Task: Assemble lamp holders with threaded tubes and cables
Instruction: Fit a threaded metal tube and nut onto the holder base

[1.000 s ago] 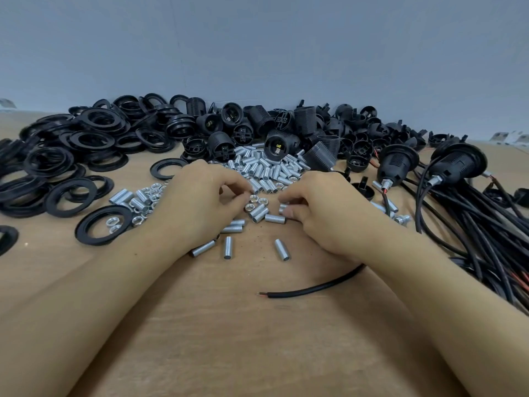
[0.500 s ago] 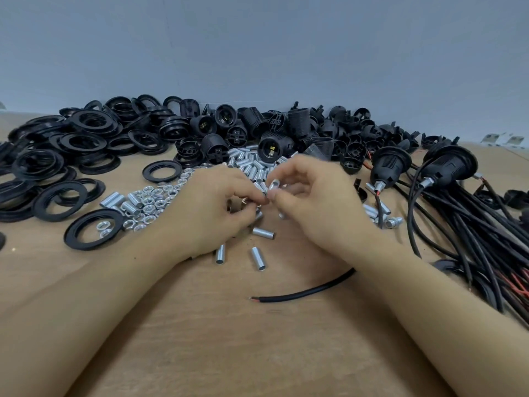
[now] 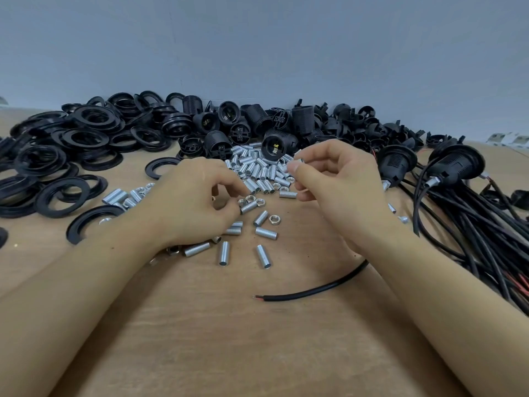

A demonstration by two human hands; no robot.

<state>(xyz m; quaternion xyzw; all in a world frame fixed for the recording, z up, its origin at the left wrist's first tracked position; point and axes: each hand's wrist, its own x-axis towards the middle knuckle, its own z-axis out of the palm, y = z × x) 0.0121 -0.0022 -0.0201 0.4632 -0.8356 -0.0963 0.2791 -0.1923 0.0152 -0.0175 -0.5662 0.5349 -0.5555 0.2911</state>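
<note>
Wooden tabletop (image 3: 257, 339) runs back to a grey wall. Just beyond the pile of threaded tubes (image 3: 259, 170), the right hand (image 3: 337, 184) pinches one threaded tube (image 3: 299, 161) between thumb and forefinger, its long axis tilted up toward the far right; half a second ago it was lower, touching the other hand. The left hand (image 3: 194, 202), just left of the pile, has its fingers curled down at a tube and three nuts (image 3: 253, 200); whether it grips any I cannot tell. Nearer than the pile, one loose black cable (image 3: 315, 289) lies pointing left. Right of the pile stand two assembled lamp holders (image 3: 396, 164).
</note>
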